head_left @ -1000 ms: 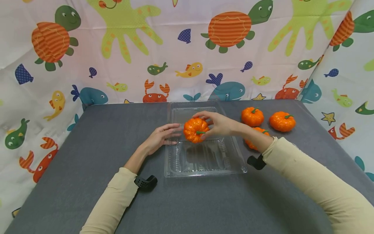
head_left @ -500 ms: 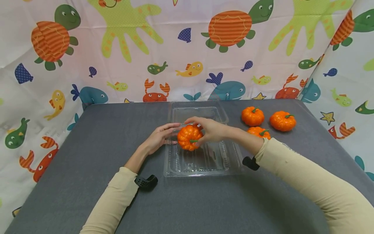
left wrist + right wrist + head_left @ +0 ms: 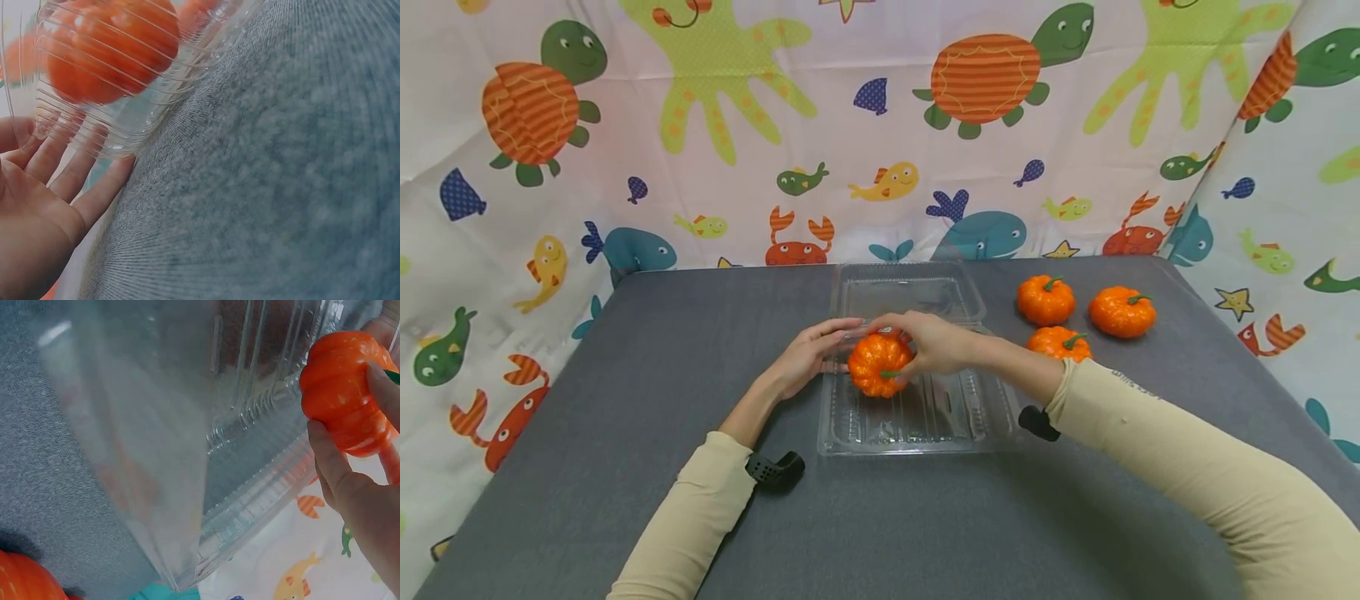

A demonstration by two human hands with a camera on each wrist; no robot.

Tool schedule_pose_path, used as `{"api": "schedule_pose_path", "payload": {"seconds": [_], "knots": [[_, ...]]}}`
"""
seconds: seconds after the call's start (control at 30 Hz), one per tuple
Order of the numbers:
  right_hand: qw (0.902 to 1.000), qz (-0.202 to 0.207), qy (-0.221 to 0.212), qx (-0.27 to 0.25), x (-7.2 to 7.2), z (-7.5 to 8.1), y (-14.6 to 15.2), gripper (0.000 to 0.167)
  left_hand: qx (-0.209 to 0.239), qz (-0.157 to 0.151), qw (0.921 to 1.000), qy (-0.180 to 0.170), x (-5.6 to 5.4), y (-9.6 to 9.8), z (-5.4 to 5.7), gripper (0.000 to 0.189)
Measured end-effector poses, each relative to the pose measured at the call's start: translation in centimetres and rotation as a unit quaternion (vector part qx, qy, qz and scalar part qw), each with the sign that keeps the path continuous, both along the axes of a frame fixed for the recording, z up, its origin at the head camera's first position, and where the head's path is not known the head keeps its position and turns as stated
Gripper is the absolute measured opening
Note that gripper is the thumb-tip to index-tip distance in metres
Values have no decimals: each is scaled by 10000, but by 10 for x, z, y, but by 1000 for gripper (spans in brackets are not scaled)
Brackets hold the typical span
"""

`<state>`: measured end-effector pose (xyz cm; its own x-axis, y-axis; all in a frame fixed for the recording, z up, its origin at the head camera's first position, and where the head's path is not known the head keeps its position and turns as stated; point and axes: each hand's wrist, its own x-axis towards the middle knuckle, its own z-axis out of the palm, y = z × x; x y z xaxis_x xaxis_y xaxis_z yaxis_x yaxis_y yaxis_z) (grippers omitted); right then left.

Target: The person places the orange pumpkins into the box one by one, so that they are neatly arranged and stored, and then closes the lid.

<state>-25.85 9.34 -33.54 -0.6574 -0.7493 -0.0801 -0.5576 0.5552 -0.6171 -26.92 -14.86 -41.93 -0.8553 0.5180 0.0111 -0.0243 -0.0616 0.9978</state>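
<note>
A small orange pumpkin (image 3: 874,367) with a green stem is in my right hand (image 3: 942,342), pinched between thumb and fingers. It is low in the left back part of a clear plastic clamshell container (image 3: 951,417), whose lid (image 3: 910,293) lies open towards the back. My left hand (image 3: 797,360) rests its nearly straight fingers against the container's left side. The left wrist view shows these fingertips (image 3: 94,134) at the ribbed wall, with the pumpkin (image 3: 112,53) visible through the plastic. In the right wrist view, fingers and thumb press on the pumpkin (image 3: 344,394) from opposite sides.
To the right of the container sit three more pumpkins: one at the back (image 3: 1046,301), one farther right (image 3: 1122,312), and one (image 3: 1060,342) partly behind the right forearm. A grey cloth (image 3: 647,417) covers the table. A curtain printed with sea animals (image 3: 722,183) hangs behind.
My right hand has moved the pumpkin left, towards me and down into the container. The left hand has stayed at the container's side.
</note>
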Motion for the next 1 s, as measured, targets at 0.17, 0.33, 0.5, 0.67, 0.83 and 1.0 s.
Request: {"api": "schedule_pose_path", "payload": {"seconds": [0.17,0.33,0.5,0.67,0.83,1.0], "knots": [[9998,-151,155,-26,4,-5,-2,72,-66,20,10000,25,1,0,0,43],[9984,-239,362,-351,6,-15,-3,71,-89,52,9999,18,1,1,0,42],[9966,-270,559,-544,7,-21,-4,64,-130,72,9999,61,0,0,0,43],[9945,-403,597,-763,9,-25,-5,66,-81,88,9999,74,1,1,-1,42],[9908,-850,454,-952,11,-29,-3,60,-87,91,9999,85,2,2,0,42],[9887,-1079,148,-1030,15,-28,-3,56,-111,142,9998,75,2,1,1,42]]}}
